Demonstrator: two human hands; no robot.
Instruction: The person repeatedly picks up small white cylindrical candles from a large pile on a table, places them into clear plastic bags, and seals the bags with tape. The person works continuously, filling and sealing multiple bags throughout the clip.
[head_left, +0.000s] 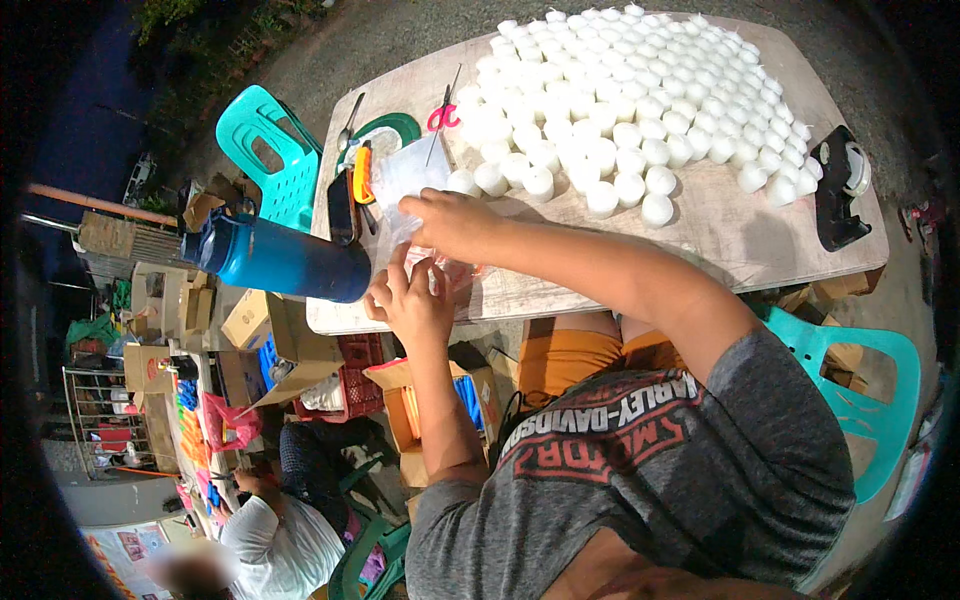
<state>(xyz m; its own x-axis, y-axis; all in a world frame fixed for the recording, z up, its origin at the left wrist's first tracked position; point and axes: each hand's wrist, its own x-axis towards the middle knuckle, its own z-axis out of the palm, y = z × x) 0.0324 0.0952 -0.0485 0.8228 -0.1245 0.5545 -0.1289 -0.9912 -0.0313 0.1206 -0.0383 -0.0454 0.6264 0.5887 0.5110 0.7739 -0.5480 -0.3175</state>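
My right hand (454, 225) reaches across the table to its left part, its fingers at clear plastic bags (411, 180). Just below it, my left hand (416, 296) has its fingers spread and bent over plastic packaging with red print (457, 276). Whether either hand grips the plastic cannot be made out. Many short white candles (630, 112) with wicks stand packed together over the table's back and middle. Pink-handled scissors (444, 117), an orange cutter (363, 175), a roll of green tape (397, 127) and a phone (343, 206) lie left of the candles.
A large blue bottle (289, 259) lies or leans over the table's left edge. A black tape dispenser (840, 187) is at the right end. Teal chairs (274, 161) flank the table (540, 296). Below are open cartons (405, 375); a person in white (281, 547) sits at another table.
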